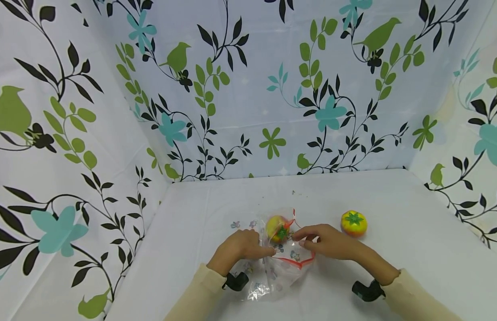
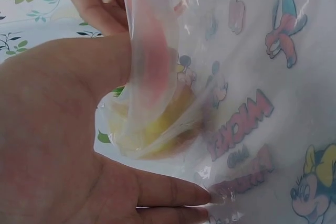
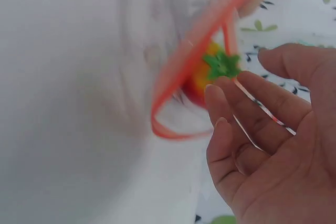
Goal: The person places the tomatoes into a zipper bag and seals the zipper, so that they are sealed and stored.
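Note:
A clear plastic bag (image 1: 282, 273) with a red rim and cartoon prints lies on the table. At its mouth sits a yellow-and-red toy tomato (image 1: 274, 224) with a green star-shaped top, partly seen through the film. My left hand (image 1: 242, 246) touches the bag from the left; its thumb reaches under the rim while straight fingers (image 2: 173, 190) lie along the film. Right of the mouth is my right hand (image 1: 328, 240), its fingers loosely bent close to the toy tomato's green top (image 3: 221, 65). Whether those fingertips touch it, I cannot tell.
A second toy tomato (image 1: 354, 224) rests on the white table (image 1: 412, 249), just beyond my right hand. Cloth walls (image 1: 240, 111) printed with leaves, birds and flowers enclose the table at the back and both sides.

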Demonstrator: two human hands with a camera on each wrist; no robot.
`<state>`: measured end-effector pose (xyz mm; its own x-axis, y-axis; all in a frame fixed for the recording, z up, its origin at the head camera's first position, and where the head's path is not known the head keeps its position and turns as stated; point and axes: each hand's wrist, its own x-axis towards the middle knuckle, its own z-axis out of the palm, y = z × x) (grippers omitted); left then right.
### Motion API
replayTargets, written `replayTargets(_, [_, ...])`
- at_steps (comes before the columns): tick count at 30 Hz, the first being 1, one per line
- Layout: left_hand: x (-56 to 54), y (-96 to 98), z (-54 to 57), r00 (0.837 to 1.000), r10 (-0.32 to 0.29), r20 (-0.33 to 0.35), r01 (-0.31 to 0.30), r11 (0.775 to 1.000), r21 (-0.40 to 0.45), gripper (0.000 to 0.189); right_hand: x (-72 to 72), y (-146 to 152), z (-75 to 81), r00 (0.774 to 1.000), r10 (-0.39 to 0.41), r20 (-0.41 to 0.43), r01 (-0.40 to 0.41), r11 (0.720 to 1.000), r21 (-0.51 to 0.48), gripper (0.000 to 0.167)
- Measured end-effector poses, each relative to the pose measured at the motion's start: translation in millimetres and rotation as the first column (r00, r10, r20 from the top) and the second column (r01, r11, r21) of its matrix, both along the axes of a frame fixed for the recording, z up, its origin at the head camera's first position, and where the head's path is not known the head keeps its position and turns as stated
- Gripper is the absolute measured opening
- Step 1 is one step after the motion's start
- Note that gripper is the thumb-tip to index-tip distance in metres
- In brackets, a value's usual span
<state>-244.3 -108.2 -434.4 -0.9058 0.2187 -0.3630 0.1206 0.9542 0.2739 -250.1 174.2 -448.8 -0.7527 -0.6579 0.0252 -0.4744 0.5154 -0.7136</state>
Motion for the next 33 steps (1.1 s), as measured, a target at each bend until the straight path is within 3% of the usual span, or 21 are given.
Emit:
replayTargets(10, [-2.0,-0.6,-3.7,1.000,-0.011,-0.009,0.011,1.000,-0.004,0.076,-8.5,50,28.4,0.972,-0.183,-0.147,0.185,0.983,0.002,0.045])
replayTargets(19, [-0.8,0.1,-3.7,1.000,-0.012,-0.008,0.012,1.000,0.003,0.074,-13.6,91,34.3,0.947,-0.284,-0.152,0.286,0.958,-0.007,0.058])
replayTargets(25, [-0.8,0.3,-4.2,1.000,-0.012,-0.008,0.012,1.000,0.010,0.074,-20.1,119,26.4,0.938,-0.312,-0.152,0.318,0.948,0.017,0.072])
replayTargets(33, [-1.3,0.3,-4.2,1.000,-0.015,-0.008,0.016,1.000,0.008,0.072,-26.7,149,3.7,0.948,-0.303,-0.094,0.306,0.952,0.022,0.078])
